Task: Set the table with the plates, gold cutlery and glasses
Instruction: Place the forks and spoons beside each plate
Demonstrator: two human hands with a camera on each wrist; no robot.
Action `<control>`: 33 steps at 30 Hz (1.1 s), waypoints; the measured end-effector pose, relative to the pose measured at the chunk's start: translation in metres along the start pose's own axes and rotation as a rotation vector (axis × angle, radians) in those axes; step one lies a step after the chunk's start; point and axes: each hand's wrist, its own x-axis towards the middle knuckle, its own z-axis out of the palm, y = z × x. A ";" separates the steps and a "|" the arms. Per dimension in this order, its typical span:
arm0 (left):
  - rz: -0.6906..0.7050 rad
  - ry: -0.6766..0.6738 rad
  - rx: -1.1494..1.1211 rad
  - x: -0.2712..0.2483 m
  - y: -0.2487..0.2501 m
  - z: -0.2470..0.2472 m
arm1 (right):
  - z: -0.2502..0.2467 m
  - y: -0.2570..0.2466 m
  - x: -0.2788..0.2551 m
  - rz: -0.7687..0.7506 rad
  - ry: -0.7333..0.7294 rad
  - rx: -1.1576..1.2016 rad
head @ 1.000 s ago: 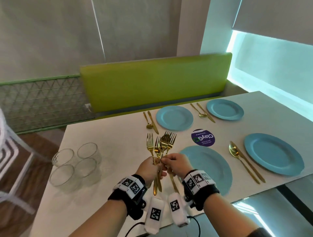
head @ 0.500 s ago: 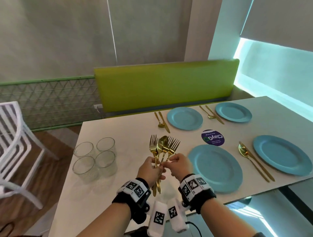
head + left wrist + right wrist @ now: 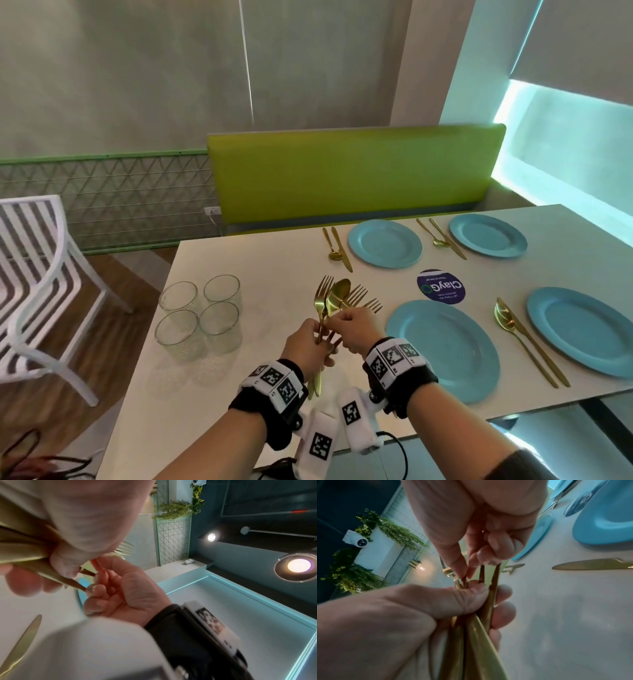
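My left hand (image 3: 318,346) grips the handles of a bundle of gold forks and a spoon (image 3: 337,298), fanned upward above the white table (image 3: 260,267). My right hand (image 3: 342,318) pinches one handle in that bundle, just right of the left hand. In the right wrist view the right fingertips (image 3: 465,572) pinch a thin handle above the left thumb (image 3: 453,599). Below the hands, a gold knife (image 3: 594,565) lies on the table. Several blue plates are laid out, the nearest (image 3: 442,349) right of my hands. A cluster of glasses (image 3: 198,315) stands to the left.
Spoon-and-knife pairs lie beside the far plate (image 3: 337,248), the far-right plate (image 3: 442,238) and the right plate (image 3: 527,339). A round purple sticker (image 3: 441,286) marks the table centre. A green bench (image 3: 356,174) runs behind the table, and a white chair (image 3: 34,274) stands left.
Both hands have stayed on the bundle. The forks are fanned further to the right and the spoon bowl now shows in front. The head view has turned left.
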 end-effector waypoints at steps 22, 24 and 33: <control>-0.079 0.191 0.082 0.023 -0.009 -0.032 | -0.044 0.055 0.033 0.218 -0.110 -0.602; -0.071 0.197 0.075 0.023 -0.008 -0.032 | -0.028 0.066 0.030 0.239 -0.144 -0.704; -0.091 0.194 0.051 0.020 -0.022 -0.035 | -0.003 0.080 0.034 0.177 -0.075 -0.793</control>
